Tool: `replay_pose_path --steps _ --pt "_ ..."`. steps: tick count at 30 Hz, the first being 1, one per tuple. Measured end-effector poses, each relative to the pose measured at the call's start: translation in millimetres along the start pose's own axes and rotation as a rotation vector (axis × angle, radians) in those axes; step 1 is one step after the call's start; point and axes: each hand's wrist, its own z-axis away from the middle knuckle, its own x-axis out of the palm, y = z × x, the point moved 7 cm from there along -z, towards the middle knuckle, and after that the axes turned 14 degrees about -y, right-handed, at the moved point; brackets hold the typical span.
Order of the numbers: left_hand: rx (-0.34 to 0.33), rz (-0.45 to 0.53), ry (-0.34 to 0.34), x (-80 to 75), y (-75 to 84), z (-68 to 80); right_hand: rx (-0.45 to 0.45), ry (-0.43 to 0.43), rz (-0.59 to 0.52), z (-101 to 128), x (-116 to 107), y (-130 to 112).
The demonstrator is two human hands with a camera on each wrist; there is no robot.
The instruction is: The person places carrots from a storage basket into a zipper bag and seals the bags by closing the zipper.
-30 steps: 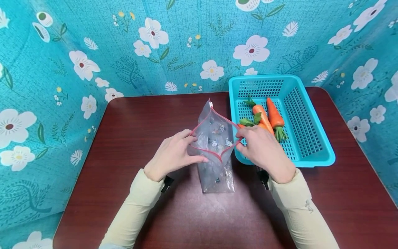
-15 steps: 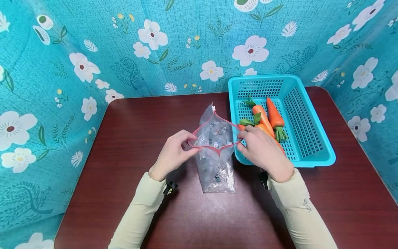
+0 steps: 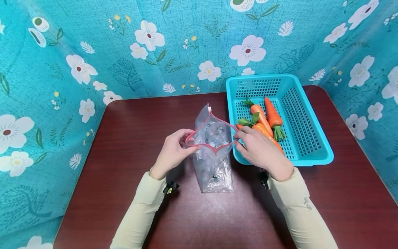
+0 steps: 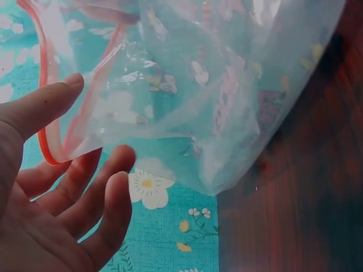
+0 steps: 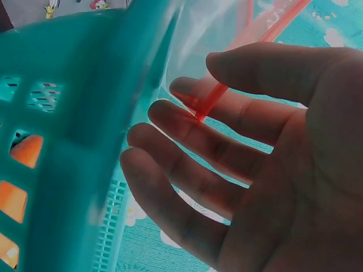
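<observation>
A clear zip bag [image 3: 212, 155] with a red rim stands on the dark red table [image 3: 130, 138], its mouth spread wide. My left hand [image 3: 174, 152] pinches the left side of the rim; the left wrist view shows the bag [image 4: 193, 96] with its red strip between thumb and fingers. My right hand [image 3: 256, 148] pinches the right side of the rim, and in the right wrist view the red strip [image 5: 227, 85] runs between thumb and forefinger. Three orange toy carrots [image 3: 265, 117] lie in a turquoise basket [image 3: 308, 138] just right of the bag.
A teal flowered cloth [image 3: 186, 45] hangs behind the table and along both sides. The basket [image 5: 74, 141] stands close against my right hand. Bare tabletop lies left of the bag and in front of it.
Both hands have drawn the rim further apart, so the bag's mouth is wider. My left fingers shifted from lying along the bag to pinching its rim. The basket and carrots have not moved.
</observation>
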Motion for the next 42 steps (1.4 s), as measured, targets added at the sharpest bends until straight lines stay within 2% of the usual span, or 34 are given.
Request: replay_pose_path --steps 11,18,23,36,42 --pt "-0.048 0.073 -0.011 0.1 -4.6 -2.5 0.025 -0.019 -0.015 1 -2 2" --pt "-0.096 0.190 -0.028 1.8 -7.9 -1.6 0.031 -0.021 -0.015 2 -3 3" --pt "-0.103 0.170 -0.024 4.7 -5.7 -3.2 0.027 -0.021 -0.017 1 -3 3" --pt "-0.044 0.091 0.018 4.9 0.9 -5.1 0.007 -0.037 -0.031 -1 -2 3" --pt "-0.018 0.085 0.012 4.8 6.4 -8.1 -0.062 0.000 -0.078 0 -13 2"
